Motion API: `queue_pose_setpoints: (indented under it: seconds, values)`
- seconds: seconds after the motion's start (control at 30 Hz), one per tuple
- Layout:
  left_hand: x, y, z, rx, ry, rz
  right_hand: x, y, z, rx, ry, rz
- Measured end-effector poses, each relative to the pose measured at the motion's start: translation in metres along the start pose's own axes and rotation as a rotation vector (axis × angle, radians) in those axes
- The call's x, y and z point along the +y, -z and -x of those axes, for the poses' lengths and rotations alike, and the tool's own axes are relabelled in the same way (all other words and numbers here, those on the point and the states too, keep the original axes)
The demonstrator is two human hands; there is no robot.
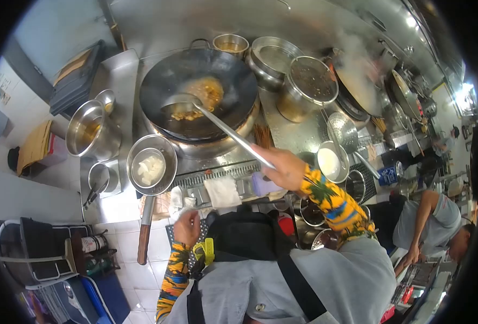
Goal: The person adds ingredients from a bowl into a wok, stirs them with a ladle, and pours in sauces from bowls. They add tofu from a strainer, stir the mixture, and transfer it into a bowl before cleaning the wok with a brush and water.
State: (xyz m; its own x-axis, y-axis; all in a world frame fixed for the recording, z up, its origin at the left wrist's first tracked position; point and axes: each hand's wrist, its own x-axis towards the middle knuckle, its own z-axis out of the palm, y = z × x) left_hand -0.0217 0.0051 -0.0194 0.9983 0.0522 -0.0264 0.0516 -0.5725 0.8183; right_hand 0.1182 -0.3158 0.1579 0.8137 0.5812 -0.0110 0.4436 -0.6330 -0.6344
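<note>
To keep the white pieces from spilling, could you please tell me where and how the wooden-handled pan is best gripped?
Probably by the brown wooden handle, with the left hand coming from the person's side: the handle juts toward the person, away from the pan and its white pieces.

The wok was smooth metal of low sheen. The ladle was glossy metal. The pan was metal with a matt wooden grip. The rag was matt cloth.
</note>
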Motion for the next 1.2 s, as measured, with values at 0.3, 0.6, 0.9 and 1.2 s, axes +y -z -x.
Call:
queue_pose_setpoints:
  seconds: [0.3, 0.6, 0.9, 1.2]
  values:
    - [0.133, 0.008, -0.175, 0.442, -0.745, -0.293, 0.063, -0.018, -0.059, 0.262, -0.414, -0.629]
    - [0.104, -0.027, -0.215, 0.201, -0.658, -0.465, 0.026, -0.057, -0.068, 0.26, -0.328, -0.376]
    - [0.111, -0.011, -0.209, 0.164, -0.573, -0.471, 0.016, -0.01, -0.045, -0.019, -0.445, -0.919]
    - [0.104, -0.013, -0.212, 0.197, -0.645, -0.436, -0.017, -0.016, -0.016, 0.307, -0.365, -0.77]
